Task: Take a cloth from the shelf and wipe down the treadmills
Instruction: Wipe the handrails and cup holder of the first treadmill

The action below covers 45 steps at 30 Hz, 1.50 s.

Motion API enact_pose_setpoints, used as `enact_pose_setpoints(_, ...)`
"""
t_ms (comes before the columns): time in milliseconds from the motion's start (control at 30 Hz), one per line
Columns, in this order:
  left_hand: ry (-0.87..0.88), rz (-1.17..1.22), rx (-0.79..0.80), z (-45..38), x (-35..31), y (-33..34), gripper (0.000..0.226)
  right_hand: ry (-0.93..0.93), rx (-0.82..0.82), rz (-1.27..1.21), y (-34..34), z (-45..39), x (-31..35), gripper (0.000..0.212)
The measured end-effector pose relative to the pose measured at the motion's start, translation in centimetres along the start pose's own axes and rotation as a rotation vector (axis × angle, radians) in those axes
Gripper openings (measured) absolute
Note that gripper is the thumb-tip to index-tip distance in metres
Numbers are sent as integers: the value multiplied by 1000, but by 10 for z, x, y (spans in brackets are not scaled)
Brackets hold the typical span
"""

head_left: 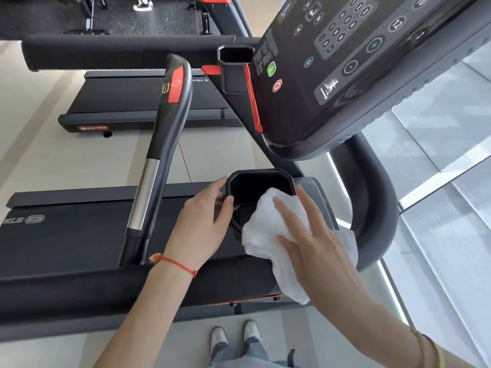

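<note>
A white cloth (268,232) lies bunched over the near right rim of a black cup holder (259,181) on the nearest treadmill (66,248). My right hand (316,235) presses on the cloth with straight, spread fingers. My left hand (204,221) grips the cup holder's left rim, thumb hooked over the edge. The treadmill's console (345,70), with its green and red buttons, hangs above and to the right.
A black handlebar (164,144) with a red insert and a chrome section rises left of the cup holder. A second treadmill (138,102) stands beyond, with its own cup holder (235,67). A glass wall is at the right. My shoes (236,338) stand on pale floor.
</note>
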<state>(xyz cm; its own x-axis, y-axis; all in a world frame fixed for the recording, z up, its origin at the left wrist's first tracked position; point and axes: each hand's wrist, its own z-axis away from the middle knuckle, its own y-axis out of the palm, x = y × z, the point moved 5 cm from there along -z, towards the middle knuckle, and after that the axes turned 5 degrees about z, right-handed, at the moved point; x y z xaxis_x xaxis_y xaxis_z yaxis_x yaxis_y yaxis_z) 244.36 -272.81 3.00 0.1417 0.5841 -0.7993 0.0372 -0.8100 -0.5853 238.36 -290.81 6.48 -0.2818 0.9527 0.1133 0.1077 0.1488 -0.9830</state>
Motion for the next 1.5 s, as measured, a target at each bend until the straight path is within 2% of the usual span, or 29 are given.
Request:
enact_pose_setpoints(67,1,-7,4,0,0,0,44,-2,84,-89,3,0,-3,61)
enact_pose_setpoints(167,4,-20,12,0,-1,-1,44,46,51,-107,-5,0,-9,45)
enact_pose_setpoints(233,1,-17,15,0,-1,-1,44,104,78,-102,-10,3,-9,43)
enact_pose_setpoints(333,-7,-14,14,0,0,-2,43,111,-16,-116,-10,8,-7,44)
enact_pose_setpoints(467,-21,-21,22,0,2,-1,45,233,-104,-253,-7,3,-21,31)
enact_pose_setpoints(533,-23,-18,24,0,2,0,45,304,-143,-278,-6,-6,-28,41)
enact_pose_setpoints(633,-17,-21,25,1,1,0,45,389,34,-335,13,-21,-32,52)
enact_pose_setpoints(700,-9,-22,22,2,0,0,45,438,202,-422,26,-30,-32,47)
enact_pose_setpoints(767,-6,-25,24,2,0,0,45,463,279,-471,31,-46,-33,41)
enact_pose_setpoints(900,-8,-21,22,2,-1,0,44,422,298,-370,26,-84,-37,43)
enact_pose_setpoints(1000,-13,-24,26,1,0,0,46,377,354,-333,29,-77,-39,37)
enact_pose_setpoints(1100,-19,-13,12,2,-1,-1,44,402,380,-423,35,-62,-43,50)
enact_pose_setpoints(1200,-18,-12,8,1,-2,0,43,332,396,-393,31,-77,-43,58)
enact_pose_setpoints(1333,-19,3,19,1,-5,-2,45,265,407,-453,24,-100,-45,43)
enact_pose_setpoints(1500,-19,10,13,0,-6,-2,45,188,421,-348,21,-105,-45,42)
